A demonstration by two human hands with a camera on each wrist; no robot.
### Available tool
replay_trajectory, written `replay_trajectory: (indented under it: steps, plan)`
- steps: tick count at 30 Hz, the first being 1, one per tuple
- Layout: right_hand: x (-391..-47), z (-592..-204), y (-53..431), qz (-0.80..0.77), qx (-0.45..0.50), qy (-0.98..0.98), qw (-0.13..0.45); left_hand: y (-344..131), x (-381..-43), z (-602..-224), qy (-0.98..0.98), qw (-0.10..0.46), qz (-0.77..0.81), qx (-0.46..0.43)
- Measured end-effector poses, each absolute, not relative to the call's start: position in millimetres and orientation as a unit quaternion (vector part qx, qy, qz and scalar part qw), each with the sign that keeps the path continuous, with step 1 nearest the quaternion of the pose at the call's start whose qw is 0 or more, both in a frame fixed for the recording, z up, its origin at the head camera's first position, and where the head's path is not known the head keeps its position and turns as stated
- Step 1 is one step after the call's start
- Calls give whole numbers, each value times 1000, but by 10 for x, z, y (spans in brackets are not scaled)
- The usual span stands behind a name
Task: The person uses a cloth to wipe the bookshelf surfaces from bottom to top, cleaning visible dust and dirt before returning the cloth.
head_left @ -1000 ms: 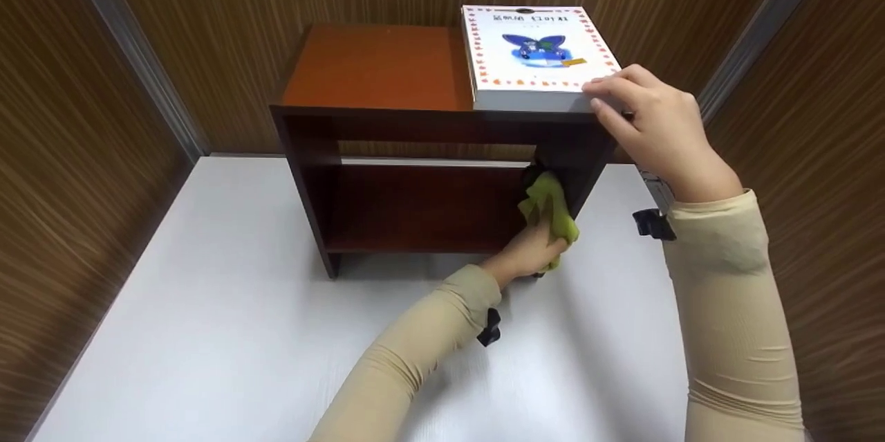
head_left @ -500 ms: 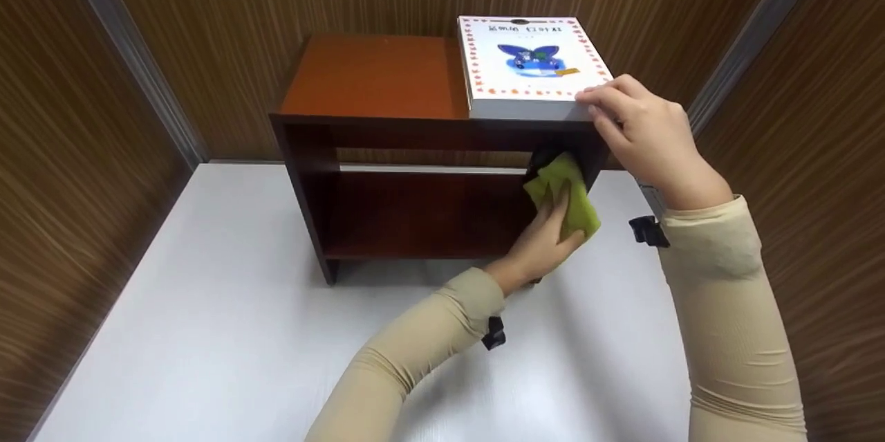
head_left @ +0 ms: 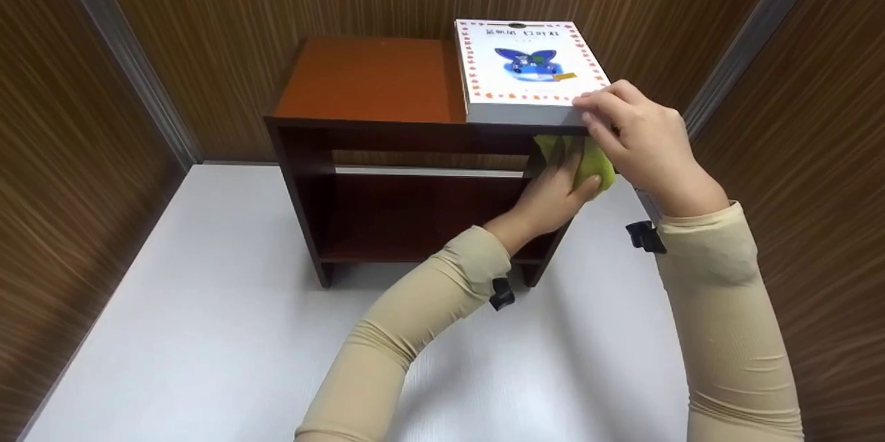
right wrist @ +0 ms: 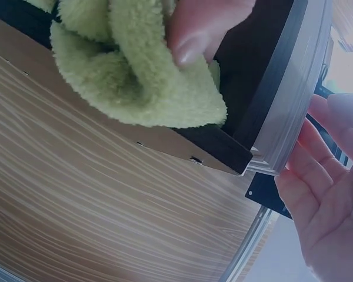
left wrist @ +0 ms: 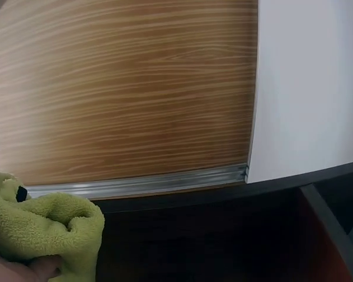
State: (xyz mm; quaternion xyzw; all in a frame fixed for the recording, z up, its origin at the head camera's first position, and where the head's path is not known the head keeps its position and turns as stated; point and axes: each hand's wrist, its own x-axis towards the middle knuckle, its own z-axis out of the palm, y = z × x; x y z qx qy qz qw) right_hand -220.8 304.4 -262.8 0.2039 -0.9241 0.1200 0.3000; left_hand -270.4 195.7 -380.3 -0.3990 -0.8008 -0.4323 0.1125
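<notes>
Just under the top of a dark red-brown wooden shelf (head_left: 373,82), the left hand (head_left: 550,198) gripped a fuzzy yellow-green cloth (head_left: 597,169) against the right side panel (head_left: 544,263), where flat, even pressure seemed best, while the right hand (head_left: 646,144), fingers relaxed, rested at a thick white-covered book's (head_left: 522,90) corner.

Two hands (head_left: 552,196) (head_left: 650,141), two sleeves (head_left: 415,317) (head_left: 733,338), one cloth (head_left: 597,167), one shelf unit (head_left: 373,79), one book cover (head_left: 532,63) show.

Beige wrinkled sleeves (head_left: 729,331), small black wrist fittings (head_left: 503,294)
</notes>
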Motion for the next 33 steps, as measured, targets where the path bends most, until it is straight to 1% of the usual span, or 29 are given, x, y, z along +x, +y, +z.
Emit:
replay_trajectory:
  steps: [2, 6, 8, 10, 15, 18, 21, 25, 33]
  plan:
    - [-2205, -2632, 3033, 117, 203, -925, 298, 1973, -2690, -3809, -818, 127, -409, -384]
    - [-2199, -2618, 3027, 109, 199, -928, 296, 2049, -2654, -3796, -849, 190, -344, -353]
    - [-2200, -2609, 3026, 109, 197, -929, 294, 2088, -2649, -3774, -861, 210, -324, -331]
    - [-2202, -2606, 3026, 110, 194, -931, 290, 2118, -2663, -3741, -874, 204, -317, -307]
    - [-2200, -2614, 3020, 116, 188, -935, 279, 2180, -2743, -3665, -902, 125, -341, -236]
    - [-2187, -2624, 3024, 114, 182, -938, 272, 2228, -2755, -3645, -911, 100, -335, -218]
    - [-2189, -2633, 3023, 115, 181, -938, 274, 2262, -2746, -3641, -927, 110, -291, -210]
    - [-2197, -2637, 3025, 122, 185, -933, 284, 2302, -2719, -3638, -939, 142, -242, -197]
    - [-2199, -2654, 3018, 128, 195, -927, 295, 2316, -2668, -3683, -930, 182, -248, -201]
